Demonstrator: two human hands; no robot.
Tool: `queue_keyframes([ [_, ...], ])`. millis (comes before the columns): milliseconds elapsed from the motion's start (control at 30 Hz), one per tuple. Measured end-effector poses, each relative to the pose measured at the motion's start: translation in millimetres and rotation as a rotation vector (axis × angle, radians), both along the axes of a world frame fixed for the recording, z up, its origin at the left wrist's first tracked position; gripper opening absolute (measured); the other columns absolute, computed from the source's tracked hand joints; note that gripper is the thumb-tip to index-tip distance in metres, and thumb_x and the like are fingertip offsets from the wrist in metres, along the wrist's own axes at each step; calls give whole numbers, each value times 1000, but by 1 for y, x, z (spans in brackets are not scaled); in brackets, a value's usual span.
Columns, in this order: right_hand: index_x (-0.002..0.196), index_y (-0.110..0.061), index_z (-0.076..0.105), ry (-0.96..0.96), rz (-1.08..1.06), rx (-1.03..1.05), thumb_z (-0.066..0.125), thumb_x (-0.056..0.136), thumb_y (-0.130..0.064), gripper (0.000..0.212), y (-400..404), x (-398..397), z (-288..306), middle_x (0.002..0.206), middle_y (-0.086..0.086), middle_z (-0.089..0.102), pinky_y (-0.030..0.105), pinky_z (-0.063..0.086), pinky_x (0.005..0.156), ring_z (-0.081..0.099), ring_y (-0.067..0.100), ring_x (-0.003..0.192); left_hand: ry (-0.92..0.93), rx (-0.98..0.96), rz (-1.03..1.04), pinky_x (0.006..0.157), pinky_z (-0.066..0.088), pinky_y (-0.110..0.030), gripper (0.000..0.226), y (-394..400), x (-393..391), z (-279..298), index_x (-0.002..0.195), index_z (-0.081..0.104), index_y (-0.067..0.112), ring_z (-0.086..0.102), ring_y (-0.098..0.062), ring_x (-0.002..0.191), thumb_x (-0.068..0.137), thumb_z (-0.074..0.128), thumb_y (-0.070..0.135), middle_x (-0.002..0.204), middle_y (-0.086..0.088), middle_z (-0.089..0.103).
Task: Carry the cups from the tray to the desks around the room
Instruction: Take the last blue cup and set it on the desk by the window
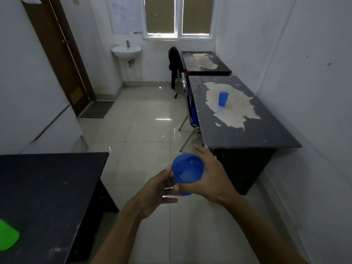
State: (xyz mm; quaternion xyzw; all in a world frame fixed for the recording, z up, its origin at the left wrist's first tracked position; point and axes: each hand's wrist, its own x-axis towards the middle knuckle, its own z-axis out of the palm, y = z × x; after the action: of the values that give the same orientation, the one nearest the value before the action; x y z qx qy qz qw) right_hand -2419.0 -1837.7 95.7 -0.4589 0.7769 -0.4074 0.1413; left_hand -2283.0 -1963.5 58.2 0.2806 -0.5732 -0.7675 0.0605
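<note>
hands: both bare forearms reach in from the bottom edge; left hand and right hand meet around one blue cup held over the floor
fingers: right fingers wrapped on the cup's far side, thumb under its lower wall; left thumb on the rim, left fingers spread loosely beneath it
held cup: upright, open mouth toward the camera, clear liquid inside
near left surface: dark desk, green object at its left edge, cut off by the frame
right surfaces: two dark desks along the right wall, tops worn to pale patches; nearer desk carries a second blue cup, farther desk beyond it
counts: three desks, two blue cups, two chairs
room: white walls, glossy tile floor, wall sink, window, brown door
</note>
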Motion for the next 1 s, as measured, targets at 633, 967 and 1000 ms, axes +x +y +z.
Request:
queue_keyframes([
  [633,106,-61,33,-52,151,-70,89,46,-53,82,-316,-246,3,144,-21,32,55,33,111,27,17,142,-8,2,161,92,53,-50,55,-301,-239,-2,113,67,28,68,-29,106,75,53,65,114,-5,71],
  [967,121,-39,39,-33,213,-39,92,50,-41,89,-498,-349,6,152,-7,33,55,30,113,28,19,142,-8,9,226,91,53,-46,78,-467,-335,-2,121,62,24,67,-28,107,61,58,72,118,-7,69],
  [1000,119,-40,37,-34,217,-48,93,50,-41,88,-517,-359,4,152,-7,33,55,30,113,28,19,142,-9,7,225,92,53,-47,77,-487,-344,-4,121,62,24,67,-27,107,61,59,72,118,-6,69],
])
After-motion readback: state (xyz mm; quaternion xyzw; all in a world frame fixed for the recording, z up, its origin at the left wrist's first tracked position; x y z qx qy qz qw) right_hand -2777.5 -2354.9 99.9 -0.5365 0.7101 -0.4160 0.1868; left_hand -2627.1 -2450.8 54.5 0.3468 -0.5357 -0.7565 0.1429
